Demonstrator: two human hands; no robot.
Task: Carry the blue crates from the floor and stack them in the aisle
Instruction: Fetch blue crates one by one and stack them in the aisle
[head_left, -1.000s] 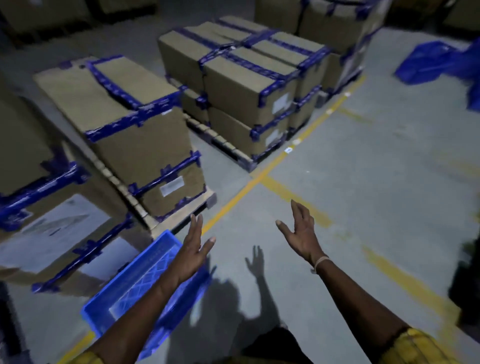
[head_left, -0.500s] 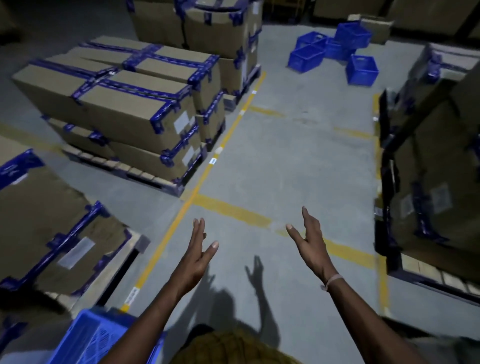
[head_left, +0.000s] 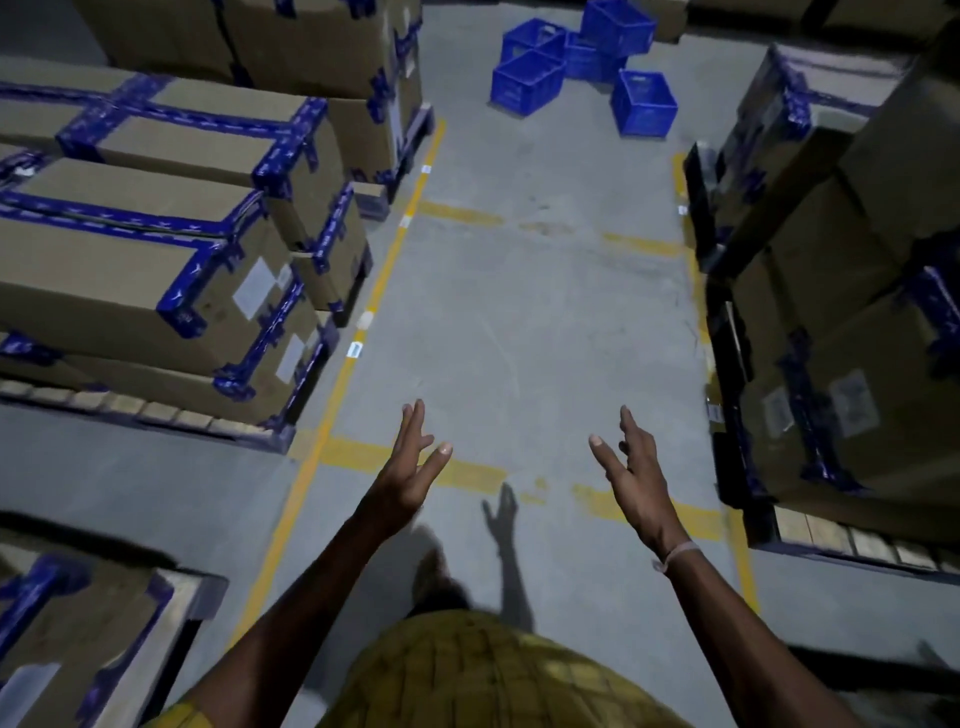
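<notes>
- Both hands are out front and holding nothing: the left hand (head_left: 410, 467) has its fingers straight and spread, and the right hand (head_left: 636, 475) is likewise wide, palm turned inward, with a thin band at the wrist.
- The blue crates (head_left: 582, 62) sit in a loose cluster on the floor (head_left: 519, 322) at the far end of the aisle, well apart from the hands, dead ahead and a touch to the right.
- That puts the right hand slightly nearer their line, though neither hand is anywhere close; I judge a walk down the aisle comes before any reach.
- The nearest crates are the one at the front left of the cluster (head_left: 525, 83) and the lone one on the right (head_left: 644, 104), standing a little apart from the rest.
- The crates look boxy with no strong long axis; their open tops face up, so a two-handed grip on opposite rims looks the likely way in.
- Taped cardboard boxes on pallets (head_left: 156, 270) line the left, more boxes (head_left: 841, 332) the right, with the yellow floor line (head_left: 363, 306) marking the lane between.
- Hard to make out: the rear crates are partly hidden behind the front ones and one is cut by the top edge, so their number is uncertain.
- Whether anything lies inside them cannot be told in this dim light.
</notes>
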